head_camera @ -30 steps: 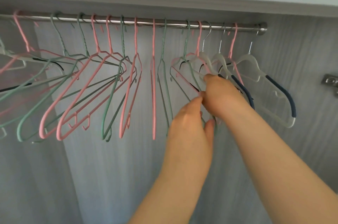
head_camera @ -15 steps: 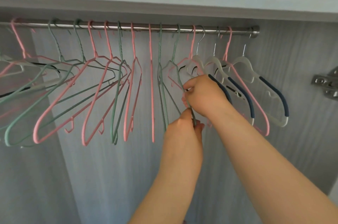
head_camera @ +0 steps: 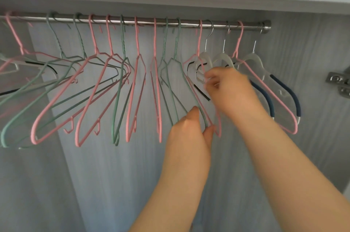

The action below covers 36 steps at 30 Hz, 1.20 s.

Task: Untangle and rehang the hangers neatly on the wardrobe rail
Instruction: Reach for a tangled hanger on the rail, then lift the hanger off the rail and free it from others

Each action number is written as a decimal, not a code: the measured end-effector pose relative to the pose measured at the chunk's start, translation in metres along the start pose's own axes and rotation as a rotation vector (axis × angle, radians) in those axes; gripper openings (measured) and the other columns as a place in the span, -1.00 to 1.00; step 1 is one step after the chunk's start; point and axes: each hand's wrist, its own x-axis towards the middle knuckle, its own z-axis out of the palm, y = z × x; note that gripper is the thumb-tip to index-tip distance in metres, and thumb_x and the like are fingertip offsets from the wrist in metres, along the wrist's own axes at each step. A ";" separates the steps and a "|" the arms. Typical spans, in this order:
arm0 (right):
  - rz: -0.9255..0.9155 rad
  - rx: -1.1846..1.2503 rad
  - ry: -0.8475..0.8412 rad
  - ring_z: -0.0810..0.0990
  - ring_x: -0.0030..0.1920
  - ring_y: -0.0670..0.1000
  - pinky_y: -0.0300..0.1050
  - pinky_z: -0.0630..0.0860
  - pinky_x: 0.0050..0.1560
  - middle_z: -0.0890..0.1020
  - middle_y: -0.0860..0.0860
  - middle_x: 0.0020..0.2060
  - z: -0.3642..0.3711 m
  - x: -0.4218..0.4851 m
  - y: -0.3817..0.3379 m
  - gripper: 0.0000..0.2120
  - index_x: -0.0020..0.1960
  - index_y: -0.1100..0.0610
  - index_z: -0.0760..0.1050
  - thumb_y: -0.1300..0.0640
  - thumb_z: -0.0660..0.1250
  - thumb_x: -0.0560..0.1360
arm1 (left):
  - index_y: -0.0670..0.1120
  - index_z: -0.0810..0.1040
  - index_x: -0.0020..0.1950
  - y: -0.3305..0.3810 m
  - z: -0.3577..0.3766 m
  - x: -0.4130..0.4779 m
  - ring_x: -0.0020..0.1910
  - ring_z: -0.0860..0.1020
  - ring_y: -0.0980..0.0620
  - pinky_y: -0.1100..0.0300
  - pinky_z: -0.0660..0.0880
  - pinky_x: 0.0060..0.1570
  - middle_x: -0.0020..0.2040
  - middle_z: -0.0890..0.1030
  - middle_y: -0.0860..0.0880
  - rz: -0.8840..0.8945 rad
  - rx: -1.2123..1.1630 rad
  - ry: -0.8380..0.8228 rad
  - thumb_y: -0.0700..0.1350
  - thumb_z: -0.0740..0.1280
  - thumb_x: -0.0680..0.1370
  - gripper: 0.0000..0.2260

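Working near the right end of the wardrobe rail (head_camera: 144, 21), among a green wire hanger (head_camera: 177, 42), a pink wire hanger (head_camera: 200, 38) and a translucent plastic hanger (head_camera: 205, 57), all crossed through one another. Pinching the green wire hanger's lower bend between thumb and fingers of the left hand (head_camera: 189, 133), probably to hold it clear of its neighbours. Curling the fingers of the right hand (head_camera: 229, 89) round the translucent plastic hanger's shoulder, higher up, likely to steady it or draw it free; too blurred to rule out pink wire in the same grip. Leaving every hook over the rail, so judged as parting the frames in place rather than lifting one off. Further right, hanging apart and fairly straight: navy-padded hangers (head_camera: 286, 88) with another pink one between. Far left, leaning across each other in a slanted tangle (head_camera: 65, 89) of pink and green wire, evidently not yet sorted. Just past the rail's end, a metal hinge (head_camera: 339, 82) on the wardrobe wall.
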 end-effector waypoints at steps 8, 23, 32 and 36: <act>0.066 -0.081 -0.010 0.60 0.07 0.14 -0.08 0.54 0.07 0.67 0.15 0.00 -0.013 0.009 0.017 -0.76 0.08 0.22 0.60 0.13 0.33 0.46 | -0.07 0.49 0.18 0.020 0.010 0.011 0.00 0.51 -0.02 0.30 0.33 -0.04 0.05 0.57 -0.02 0.131 -0.025 0.095 -0.12 0.43 0.41 -0.64; 0.073 -0.105 -0.154 0.62 0.02 0.16 -0.10 0.57 0.01 0.67 0.18 -0.02 0.009 0.018 0.007 -0.75 0.12 0.26 0.57 0.26 0.26 0.48 | -0.12 0.51 0.18 0.004 0.018 0.019 0.12 0.35 -0.09 0.15 0.30 0.11 0.15 0.54 -0.07 0.097 0.338 0.007 -0.05 0.28 0.51 -0.72; 0.049 -0.078 -0.164 0.59 0.11 0.15 -0.08 0.55 0.10 0.64 0.19 0.06 0.008 0.013 -0.001 -0.72 0.18 0.27 0.54 0.26 0.24 0.50 | -0.19 0.61 -0.03 0.000 0.018 0.019 -0.02 0.41 -0.16 0.09 0.35 -0.05 -0.04 0.62 -0.14 0.149 0.338 0.112 -0.12 0.40 0.42 -0.81; 0.044 -0.094 -0.142 0.58 0.10 0.15 -0.09 0.53 0.06 0.63 0.17 0.09 0.010 0.008 -0.002 -0.73 0.19 0.25 0.52 0.19 0.22 0.55 | -0.21 0.61 -0.18 0.000 0.018 0.019 -0.09 0.45 -0.20 0.21 0.28 -0.11 -0.13 0.63 -0.17 0.164 0.314 0.111 -0.18 0.45 0.36 -0.88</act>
